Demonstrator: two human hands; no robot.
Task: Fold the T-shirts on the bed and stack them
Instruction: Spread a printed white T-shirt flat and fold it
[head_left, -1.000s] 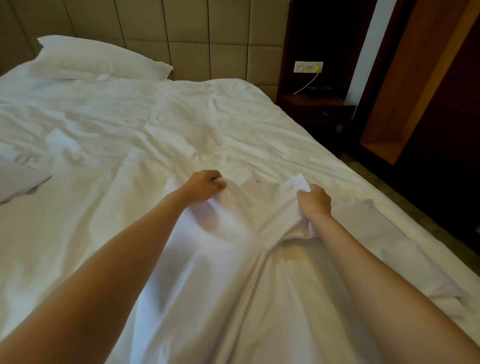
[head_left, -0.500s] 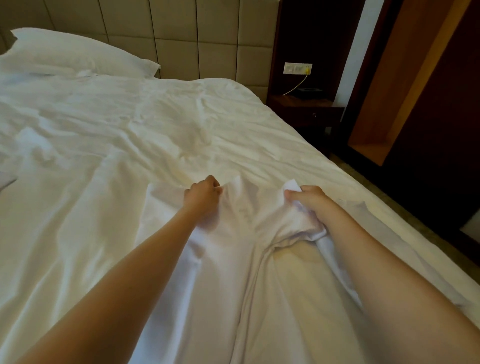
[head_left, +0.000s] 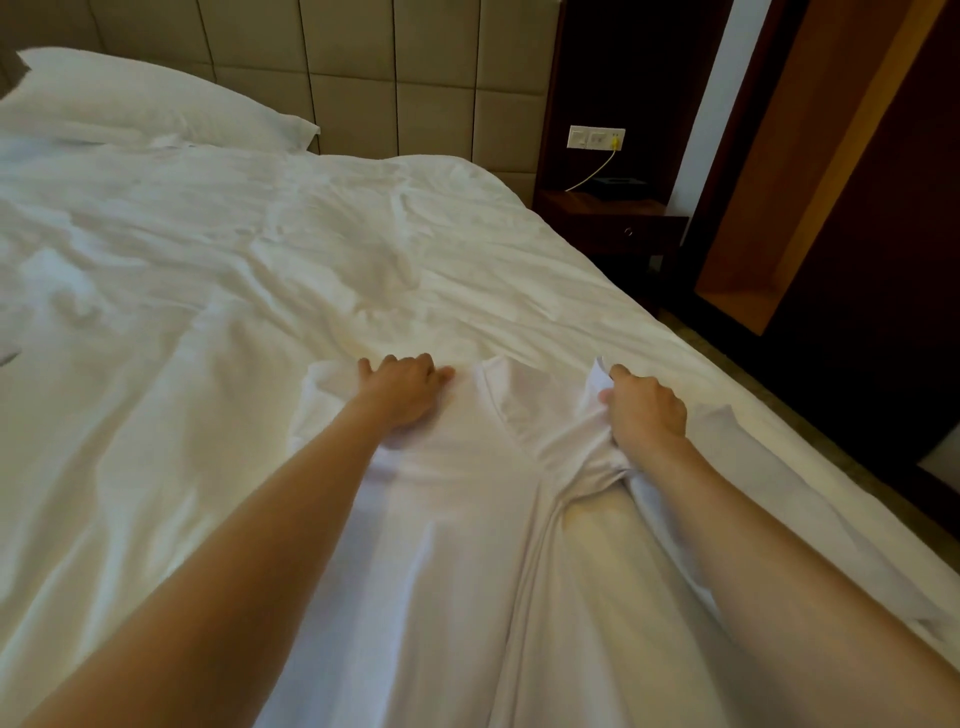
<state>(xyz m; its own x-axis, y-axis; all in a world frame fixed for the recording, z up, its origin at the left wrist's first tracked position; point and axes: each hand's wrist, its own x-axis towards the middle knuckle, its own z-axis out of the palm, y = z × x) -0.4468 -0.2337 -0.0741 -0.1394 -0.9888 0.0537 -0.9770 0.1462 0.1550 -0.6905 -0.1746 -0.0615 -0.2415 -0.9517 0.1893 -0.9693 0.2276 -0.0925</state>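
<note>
A white T-shirt (head_left: 457, 519) lies stretched lengthwise on the white bed (head_left: 208, 270), running from the bottom of the view up to my hands. My left hand (head_left: 402, 387) rests on its far left corner, knuckles up, with the fingers curled into the cloth. My right hand (head_left: 644, 410) grips a bunched fold of the shirt's far right part, and cloth sticks up past its fingertips. A deep crease runs down the shirt between my forearms.
A white pillow (head_left: 145, 104) lies at the padded headboard, far left. The bed's right edge drops to a dark floor. A dark nightstand (head_left: 613, 218) with a wall socket and yellow cable stands beyond it, beside a wooden cabinet (head_left: 779, 208).
Both hands have slid apart and a little further up the bed, drawing the shirt's top edge wider and flatter. The view has shifted slightly to the right.
</note>
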